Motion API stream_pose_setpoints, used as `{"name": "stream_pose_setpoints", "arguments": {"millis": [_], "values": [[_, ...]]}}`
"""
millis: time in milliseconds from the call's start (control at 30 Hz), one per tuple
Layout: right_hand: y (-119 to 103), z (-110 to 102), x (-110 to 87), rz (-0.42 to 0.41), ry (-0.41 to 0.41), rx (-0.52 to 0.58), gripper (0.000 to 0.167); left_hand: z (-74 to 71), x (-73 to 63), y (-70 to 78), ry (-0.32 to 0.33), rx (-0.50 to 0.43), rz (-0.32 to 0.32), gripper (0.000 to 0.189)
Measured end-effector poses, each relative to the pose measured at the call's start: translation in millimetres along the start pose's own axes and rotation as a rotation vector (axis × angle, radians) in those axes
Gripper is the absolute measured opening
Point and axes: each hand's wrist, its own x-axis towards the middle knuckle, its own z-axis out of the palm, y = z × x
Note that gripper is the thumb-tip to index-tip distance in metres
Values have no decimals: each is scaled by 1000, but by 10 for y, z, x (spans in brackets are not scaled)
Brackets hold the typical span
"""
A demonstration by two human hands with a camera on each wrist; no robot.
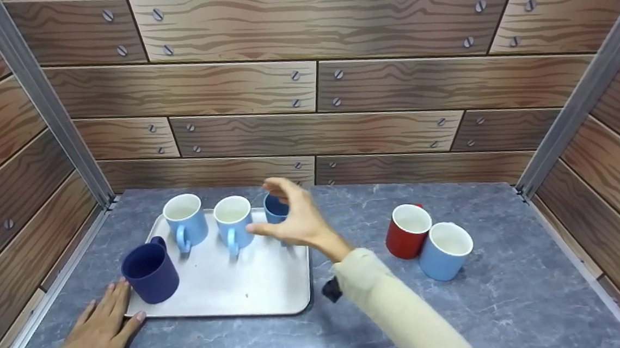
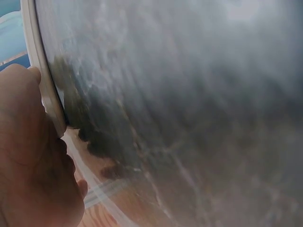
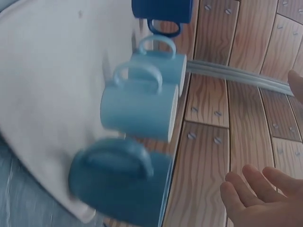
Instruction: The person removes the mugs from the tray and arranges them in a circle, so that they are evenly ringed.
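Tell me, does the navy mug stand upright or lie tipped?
Upright: the navy mug stands on the tray, its open rim facing up.

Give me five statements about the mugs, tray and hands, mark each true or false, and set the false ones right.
1. The red mug stands beside a light blue mug on the table. True.
2. The left hand is at the near left corner of the tray. True.
3. The right hand has the red mug in its grip. False: its grip is empty, with thumb and fingers apart.
4. The navy mug lies on its side. False: it stands upright.
5. The navy mug's handle points away from the person. True.
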Motion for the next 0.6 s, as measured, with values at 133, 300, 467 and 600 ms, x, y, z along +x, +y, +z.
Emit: {"name": "stream_pose_setpoints", "arguments": {"millis": [133,300,467,600], "values": [[-53,210,54,11,-30,-29,97,11,9,25,20,12,8,92],[-114,521,92,7,-76,-43,98,0,-24,51,40,19,7,89],[-197,818,103,13,-105,-49,96,-11,-34,95,31,20,-6,89],[-282,1068,131,35,-133,-49,99,-33,-41,90,21,27,-16,89]]}}
